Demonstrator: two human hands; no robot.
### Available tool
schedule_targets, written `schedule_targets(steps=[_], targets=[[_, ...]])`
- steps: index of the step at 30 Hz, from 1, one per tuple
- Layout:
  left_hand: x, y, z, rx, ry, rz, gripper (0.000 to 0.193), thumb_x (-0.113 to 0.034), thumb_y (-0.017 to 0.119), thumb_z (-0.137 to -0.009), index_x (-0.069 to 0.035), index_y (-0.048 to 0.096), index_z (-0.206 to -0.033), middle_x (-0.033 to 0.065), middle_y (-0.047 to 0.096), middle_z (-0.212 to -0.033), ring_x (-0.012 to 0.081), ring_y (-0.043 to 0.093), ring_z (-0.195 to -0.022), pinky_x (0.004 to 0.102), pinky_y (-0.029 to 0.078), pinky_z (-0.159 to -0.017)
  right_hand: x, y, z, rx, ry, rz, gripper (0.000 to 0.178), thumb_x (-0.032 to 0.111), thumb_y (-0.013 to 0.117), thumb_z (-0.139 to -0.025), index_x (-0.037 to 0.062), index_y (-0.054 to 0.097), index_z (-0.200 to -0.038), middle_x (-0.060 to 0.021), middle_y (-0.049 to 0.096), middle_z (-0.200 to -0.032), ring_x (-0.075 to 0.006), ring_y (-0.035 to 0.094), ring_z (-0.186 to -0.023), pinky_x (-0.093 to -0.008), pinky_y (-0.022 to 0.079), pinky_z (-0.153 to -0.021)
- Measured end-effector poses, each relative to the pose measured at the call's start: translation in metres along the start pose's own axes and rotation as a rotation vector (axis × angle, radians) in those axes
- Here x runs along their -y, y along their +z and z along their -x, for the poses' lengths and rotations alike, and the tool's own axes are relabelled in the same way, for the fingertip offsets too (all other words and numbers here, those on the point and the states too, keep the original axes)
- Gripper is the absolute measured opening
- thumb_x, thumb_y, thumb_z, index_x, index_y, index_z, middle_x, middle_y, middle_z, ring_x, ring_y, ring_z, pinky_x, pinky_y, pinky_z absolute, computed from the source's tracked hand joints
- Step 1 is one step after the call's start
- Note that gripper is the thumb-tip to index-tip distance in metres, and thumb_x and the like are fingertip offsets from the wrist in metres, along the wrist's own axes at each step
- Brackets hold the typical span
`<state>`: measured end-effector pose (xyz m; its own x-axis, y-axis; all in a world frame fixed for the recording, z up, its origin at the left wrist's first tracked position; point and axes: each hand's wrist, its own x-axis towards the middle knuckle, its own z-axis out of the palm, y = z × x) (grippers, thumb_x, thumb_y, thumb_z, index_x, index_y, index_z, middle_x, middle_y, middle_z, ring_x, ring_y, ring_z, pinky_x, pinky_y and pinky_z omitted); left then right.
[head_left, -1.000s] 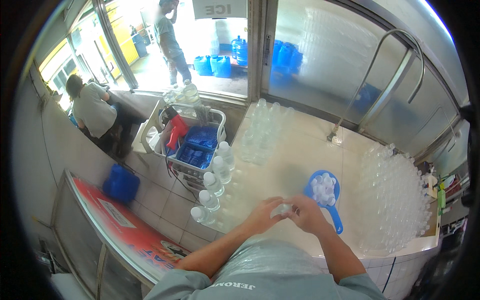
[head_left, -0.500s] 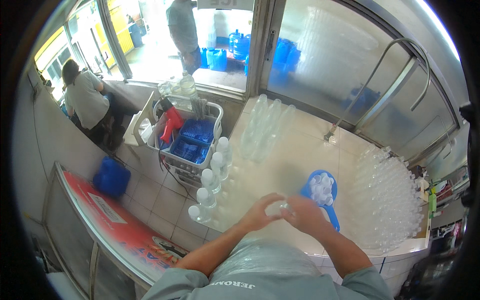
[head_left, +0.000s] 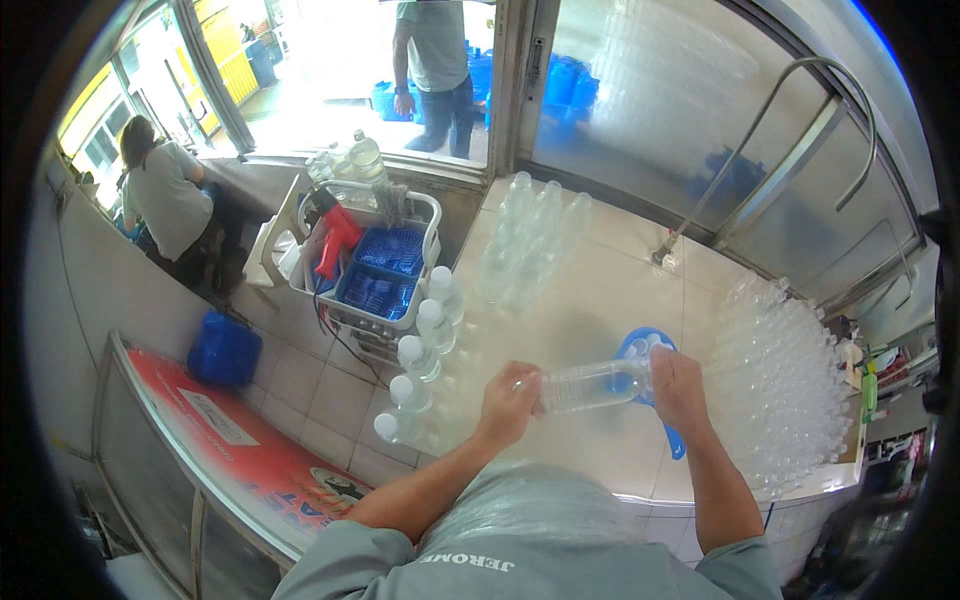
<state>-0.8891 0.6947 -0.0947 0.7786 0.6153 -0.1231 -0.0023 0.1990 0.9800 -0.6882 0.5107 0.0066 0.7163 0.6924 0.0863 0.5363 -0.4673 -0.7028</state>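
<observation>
Tiled counter (head_left: 625,280): grip spread

Capped bottles (head_left: 417,358) are lined up, left of centre. Mid-frame, a clear bottle (head_left: 588,387) is held sideways, gripped at one end by the left hand (head_left: 508,405), at the other by the right hand (head_left: 680,388); both were bunched together a second ago. Judged mid-handling. Blue dipper (head_left: 676,442) partly covered, right of centre.
</observation>
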Motion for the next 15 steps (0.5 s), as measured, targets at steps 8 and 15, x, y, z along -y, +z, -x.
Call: schedule_targets(steps=[8,15], targets=[[-0.093,0.025,-0.03,0.303,0.59,-0.614,0.058,-0.025,0.085,-0.086,-0.002,0.059,-0.132,0.0198,0.064,-0.133,0.0359,0.062,-0.123,0.0428,0.05,-0.103,0.092,0.001,-0.016,-0.109,-0.438,0.279,0.035,0.039,0.077,-0.091,0.0055,0.067,-0.096,-0.0112,0.068,-0.09,-0.0314,0.064,-0.075,-0.0412,0.052,-0.067],[-0.174,-0.047,-0.078,-0.056,0.42,0.079,0.038,-0.018,0.066,-0.103,-0.005,0.054,-0.137,0.0077,0.066,-0.124,0.0202,0.065,-0.116,0.0417,0.054,-0.107,-0.005,-0.029,-0.016,-0.094,-0.013,0.175,0.044,0.024,0.08,-0.086,0.0043,0.066,-0.123,-0.0182,0.069,-0.115,-0.036,0.068,-0.099,-0.0456,0.055,-0.087]])
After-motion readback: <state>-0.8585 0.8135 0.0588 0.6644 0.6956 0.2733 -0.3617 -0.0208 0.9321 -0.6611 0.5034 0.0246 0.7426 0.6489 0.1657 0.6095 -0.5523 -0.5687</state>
